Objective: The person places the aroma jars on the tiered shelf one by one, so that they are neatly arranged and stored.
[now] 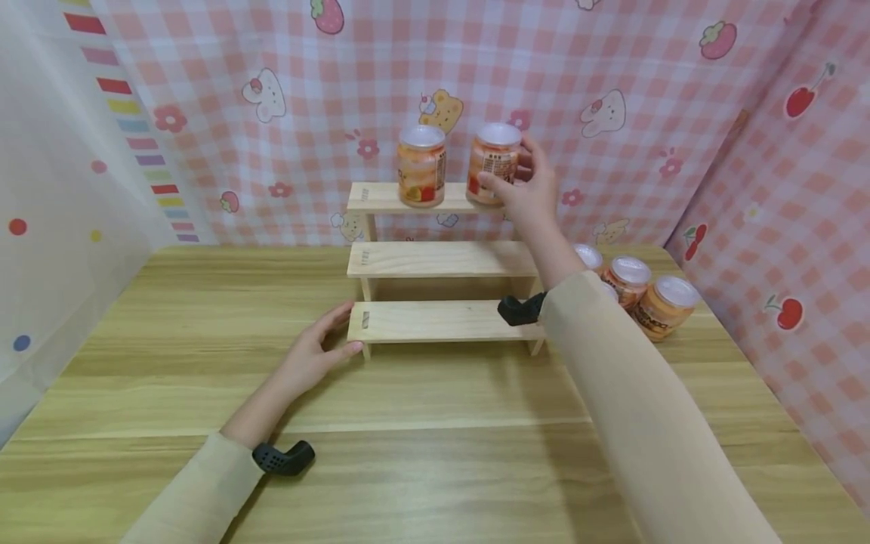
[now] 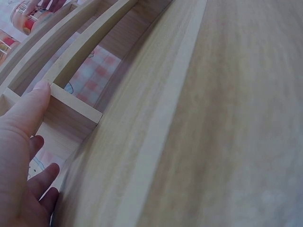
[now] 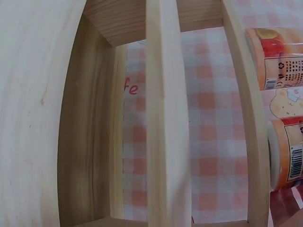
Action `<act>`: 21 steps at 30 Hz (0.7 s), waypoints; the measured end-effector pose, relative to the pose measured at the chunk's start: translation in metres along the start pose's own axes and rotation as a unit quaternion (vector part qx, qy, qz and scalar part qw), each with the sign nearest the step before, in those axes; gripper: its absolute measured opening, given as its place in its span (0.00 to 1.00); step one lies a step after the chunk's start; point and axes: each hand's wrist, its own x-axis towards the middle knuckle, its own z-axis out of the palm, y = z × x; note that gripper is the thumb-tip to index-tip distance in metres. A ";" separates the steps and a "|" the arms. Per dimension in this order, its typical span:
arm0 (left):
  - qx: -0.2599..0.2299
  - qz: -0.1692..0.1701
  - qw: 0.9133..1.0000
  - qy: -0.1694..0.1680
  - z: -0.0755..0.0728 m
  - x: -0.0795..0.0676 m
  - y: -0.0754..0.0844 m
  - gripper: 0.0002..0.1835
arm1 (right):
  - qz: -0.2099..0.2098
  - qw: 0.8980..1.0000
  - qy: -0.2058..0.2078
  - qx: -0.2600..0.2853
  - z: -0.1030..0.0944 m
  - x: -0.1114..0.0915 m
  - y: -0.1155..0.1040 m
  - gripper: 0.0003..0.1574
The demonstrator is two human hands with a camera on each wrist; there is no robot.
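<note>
Some room between left jar (image 1: 421, 170) and right jar (image 1: 491, 160); right hand (image 1: 533, 187) pinches latter, left hand (image 1: 314, 361) bottom shelf (image 1: 435, 320) edge.

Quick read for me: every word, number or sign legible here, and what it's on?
"fe": red letters on the checked cloth.
Recycling-arrows sign: left jar.
Barcodes: left jar and the jar in the right hand; digits too small.
Fine print, both: too small.
Dark lettering, frontmost jar at right: too blurred to read surely.
</note>
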 end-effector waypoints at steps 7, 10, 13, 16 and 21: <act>-0.007 -0.006 1.000 -0.001 0.000 0.000 0.002 0.40 | -0.002 1.000 -0.004 -0.005 0.000 -0.001 0.003 0.49; -0.006 -0.003 1.000 -0.003 -0.001 0.000 0.001 0.40 | -0.003 1.000 -0.009 -0.010 0.000 -0.001 0.003 0.49; -0.005 -0.002 1.000 -0.002 -0.001 0.000 0.001 0.40 | -0.006 1.000 -0.018 -0.012 0.000 -0.002 0.004 0.49; -0.003 -0.004 1.000 -0.001 0.000 -0.001 0.001 0.40 | -0.010 1.000 -0.026 -0.014 0.000 -0.003 0.006 0.51; -0.002 -0.007 1.000 -0.002 0.000 -0.001 0.002 0.40 | -0.014 0.999 -0.042 -0.010 -0.004 -0.005 0.007 0.53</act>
